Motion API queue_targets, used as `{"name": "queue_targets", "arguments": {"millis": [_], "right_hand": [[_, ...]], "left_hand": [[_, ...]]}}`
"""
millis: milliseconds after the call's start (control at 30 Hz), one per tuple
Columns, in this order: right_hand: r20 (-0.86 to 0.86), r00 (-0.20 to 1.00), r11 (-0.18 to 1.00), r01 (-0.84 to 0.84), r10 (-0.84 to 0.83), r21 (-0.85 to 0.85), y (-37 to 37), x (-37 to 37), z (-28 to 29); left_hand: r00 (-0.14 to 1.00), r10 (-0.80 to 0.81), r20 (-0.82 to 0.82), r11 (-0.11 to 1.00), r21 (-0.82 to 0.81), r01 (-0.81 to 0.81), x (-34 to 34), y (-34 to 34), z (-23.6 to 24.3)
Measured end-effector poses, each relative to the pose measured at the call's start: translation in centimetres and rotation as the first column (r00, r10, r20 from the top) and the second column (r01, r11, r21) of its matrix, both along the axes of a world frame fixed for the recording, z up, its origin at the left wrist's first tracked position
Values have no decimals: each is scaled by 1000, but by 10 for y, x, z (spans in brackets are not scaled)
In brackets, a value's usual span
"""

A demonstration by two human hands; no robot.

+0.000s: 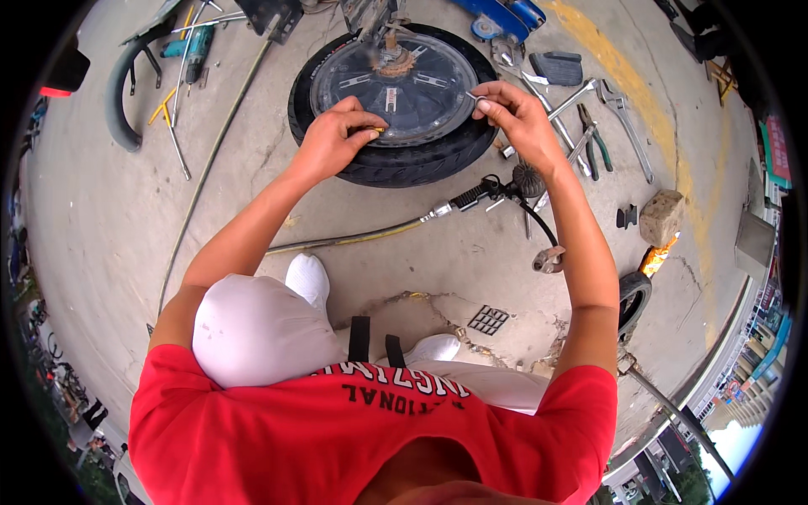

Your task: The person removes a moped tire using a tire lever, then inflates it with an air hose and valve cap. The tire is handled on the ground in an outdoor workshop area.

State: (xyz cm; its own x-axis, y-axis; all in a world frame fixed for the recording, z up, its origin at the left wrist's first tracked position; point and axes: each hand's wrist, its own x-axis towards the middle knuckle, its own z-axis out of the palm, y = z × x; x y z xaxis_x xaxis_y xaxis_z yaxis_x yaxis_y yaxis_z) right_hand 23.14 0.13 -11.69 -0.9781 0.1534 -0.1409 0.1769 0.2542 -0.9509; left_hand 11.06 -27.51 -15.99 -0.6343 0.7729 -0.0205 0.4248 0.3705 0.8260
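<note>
A black wheel with a grey hub cover lies flat at the top middle. My left hand pinches a small yellow piece at the hub cover's lower left edge; its exact kind is unclear. At the right edge of the cover, my right hand has thumb and fingers closed on a small slim metal item. An air gun with a hose and gauge lies on the concrete below the wheel.
Pliers, wrenches, a black pad and a concrete block lie right. A drill, curved fender and long hose stand out left. A spare tyre sits lower right; a person's dark shoe is upper right.
</note>
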Motion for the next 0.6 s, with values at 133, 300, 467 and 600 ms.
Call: {"name": "queue_targets", "arguments": {"millis": [133,300,467,600], "right_hand": [[59,987,986,-151,147,77,-41,-3,15],[60,988,949,-152,141,276,-89,-11,0],[23,989,854,-140,148,502,-101,-17,-6],[-10,993,840,-96,120,533,-105,-16,-9]], "left_hand": [[1000,13,12,1000,3,-14,-1,-2,-4],[1000,18,3,1000,6,-18,2,1,1],[1000,3,-4,997,72,-3,4,-1,0],[999,-18,-47,996,81,22,3,-3,1]]}}
